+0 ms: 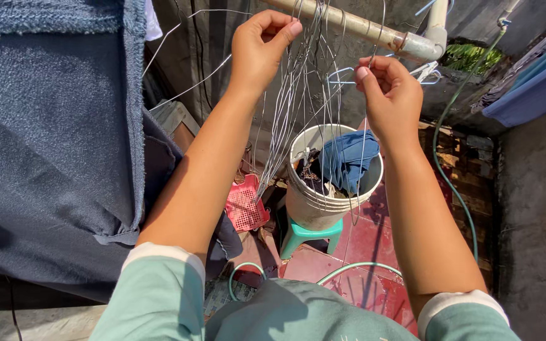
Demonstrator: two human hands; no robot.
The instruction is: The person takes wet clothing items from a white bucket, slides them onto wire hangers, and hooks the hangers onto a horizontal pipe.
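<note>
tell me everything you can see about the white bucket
The white bucket is round, apparently plastic, with ribbed bands below its rim and a scuffed, slightly dirty wall. It stands upright on a small green stool over a red tiled floor. Inside lie crumpled blue cloth and some darker items, hard to identify. A bunch of thin wire hangers dangles in front of it, held by both hands; neither hand touches the bucket.
</note>
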